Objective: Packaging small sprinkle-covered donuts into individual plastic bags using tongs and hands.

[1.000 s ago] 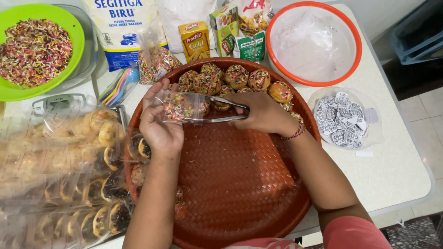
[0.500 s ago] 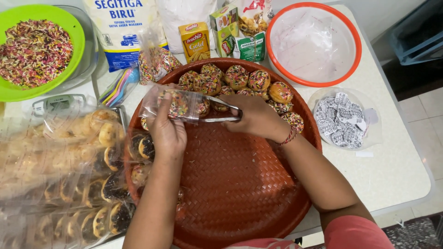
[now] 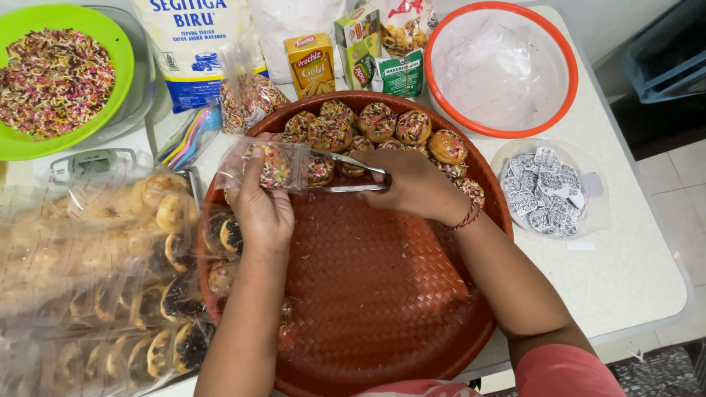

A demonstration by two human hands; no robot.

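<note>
- Left hand [image 3: 263,209] grips a small clear plastic bag [image 3: 257,163] held sideways over the far-left part of the brown woven tray [image 3: 368,294]; one sprinkle-topped donut [image 3: 276,165] sits inside the bag.
- Right hand [image 3: 415,184] is clenched around metal tongs [image 3: 346,173]; tong tips point left into the bag mouth and pinch a second donut [image 3: 320,170] at the opening.
- Donuts look small, round, golden brown, tops coated with multicolour sprinkles.
- Loose donuts on tray [image 3: 379,121]: a cluster along the far rim, about ten visible; exact count unclear, some hidden by the hand and tongs.
- Tray is one large round piece, near edge of the table [image 3: 632,279], mostly bare weave in the middle.
- Packed donut bags [image 3: 132,294] stacked at the left edge of the table, overlapping the tray's left rim; too many and too blurred by plastic to count.
- One green bowl [image 3: 55,73] of sprinkles at the far-left corner.
- One orange-rimmed basin [image 3: 500,70] lined with clear plastic at the far-right.
- One clear bag of small printed paper labels [image 3: 548,191], right of the tray.
- One flour bag [image 3: 195,44], two small boxes [image 3: 312,62], and one bag of sprinkles [image 3: 250,99] along the far edge.
- One digital scale [image 3: 92,163] left of the tray, partly covered.
</note>
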